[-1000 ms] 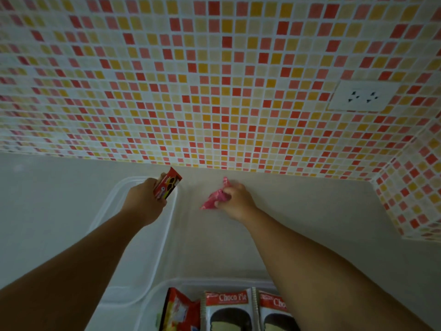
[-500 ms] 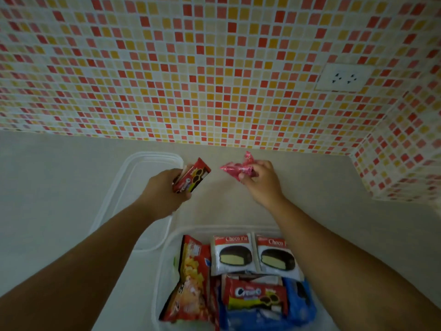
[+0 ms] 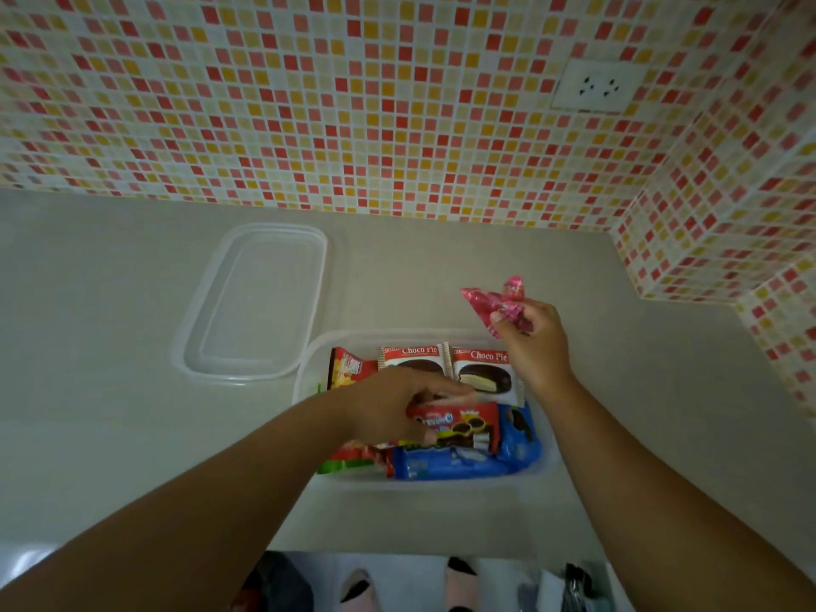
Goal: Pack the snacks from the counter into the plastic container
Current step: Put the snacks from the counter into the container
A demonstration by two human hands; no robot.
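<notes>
A clear plastic container (image 3: pixel 545 461) sits on the pale counter near its front edge, filled with snacks: two Choco Pie packs (image 3: pixel 481 373), a blue cookie pack (image 3: pixel 463 466) and an orange-red bag (image 3: pixel 346 366). My left hand (image 3: pixel 388 406) reaches over the container and grips a red cookie pack (image 3: pixel 468 428) that lies on top of the blue pack. My right hand (image 3: pixel 534 342) hovers above the container's far right corner, pinching a pink candy wrapper (image 3: pixel 496 304).
The container's clear lid (image 3: pixel 260 302) lies flat on the counter to the far left of the container. A mosaic tile wall with a white socket (image 3: pixel 596 88) rises behind and on the right. Below the counter's front edge the floor shows.
My left hand carried the red cookie pack down from above the lid onto the snacks in the container. My right hand lifted the pink wrapper off the counter and moved it right and nearer.
</notes>
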